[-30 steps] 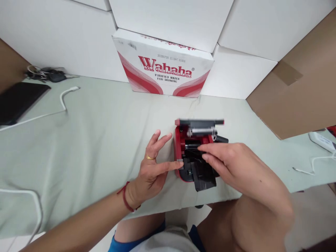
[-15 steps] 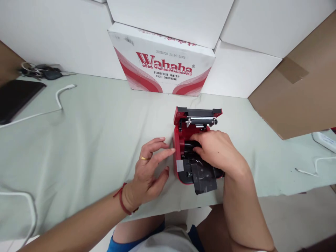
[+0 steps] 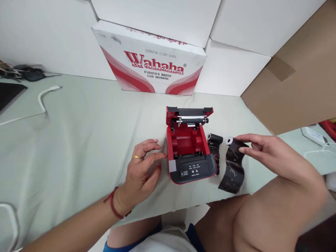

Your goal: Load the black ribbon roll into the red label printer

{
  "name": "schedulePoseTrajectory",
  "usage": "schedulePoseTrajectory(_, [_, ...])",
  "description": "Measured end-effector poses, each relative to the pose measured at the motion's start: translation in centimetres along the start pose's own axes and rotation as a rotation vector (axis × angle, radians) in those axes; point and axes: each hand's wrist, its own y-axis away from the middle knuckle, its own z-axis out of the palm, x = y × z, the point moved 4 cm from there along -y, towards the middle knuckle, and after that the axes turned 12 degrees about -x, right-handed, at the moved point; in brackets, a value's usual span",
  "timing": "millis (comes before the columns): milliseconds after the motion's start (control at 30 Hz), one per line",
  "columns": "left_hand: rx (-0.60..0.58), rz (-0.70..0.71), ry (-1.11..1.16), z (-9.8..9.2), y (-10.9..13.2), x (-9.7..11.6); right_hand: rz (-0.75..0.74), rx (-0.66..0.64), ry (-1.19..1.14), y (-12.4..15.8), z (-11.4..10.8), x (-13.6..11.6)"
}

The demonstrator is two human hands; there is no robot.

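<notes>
A small red and black label printer point(image 3: 194, 171) stands on the cloth with its lid point(image 3: 193, 115) raised, showing a bare red bay. My left hand point(image 3: 143, 168) is beside the printer's left side, fingers apart and holding nothing; the index fingertip is at the casing. To the right of the printer, my right hand point(image 3: 258, 147) grips a black paper roll point(image 3: 233, 154) with a white core between thumb and fingers. Its loose strip hangs toward the table's front edge. Another black roll point(image 3: 215, 138) lies between the printer and the held roll, with its strip unrolled toward me.
A Wahaha water carton point(image 3: 157, 66) and several white boxes line the back. A brown cardboard box point(image 3: 291, 80) stands at right, near a white device point(image 3: 313, 135) with a cable. Keys point(image 3: 28, 72), a dark flat object point(image 3: 10, 94) and a white cable point(image 3: 42, 99) lie left.
My right hand has lifted the black roll out of the printer bay and moved it right. The left hand stays by the printer. The view has shifted slightly right.
</notes>
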Motion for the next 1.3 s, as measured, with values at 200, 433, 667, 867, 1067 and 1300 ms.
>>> schedulePoseTrajectory(200, [-0.033, -0.009, 0.024, -0.2, -0.1, 0.4, 0.268, -0.046, 0.019, -4.4, 3.0, 2.5])
schedulePoseTrajectory(433, [-0.089, 0.026, 0.054, -0.1, -0.5, 1.0, 0.100, -0.148, -0.042, -7.8, 5.8, -1.8])
schedulePoseTrajectory(667, [-0.098, 0.004, 0.061, -0.4, -0.4, 1.1, -0.239, -0.441, -0.027, -1.6, 2.3, -3.5])
schedulePoseTrajectory(867, [-0.093, 0.022, 0.051, -0.5, -0.3, 1.6, -0.799, -0.301, -0.008, 4.6, -0.6, -6.8])
schedulePoseTrajectory(1067, [-0.114, 0.145, 0.040, -0.4, -0.1, 2.1, -0.598, -0.144, -0.015, -0.6, 3.1, -12.2])
schedulePoseTrajectory(1300, [-0.180, 0.253, 0.005, -0.1, 0.2, 2.7, -0.373, -0.199, 0.269, -4.3, 6.2, -14.9])
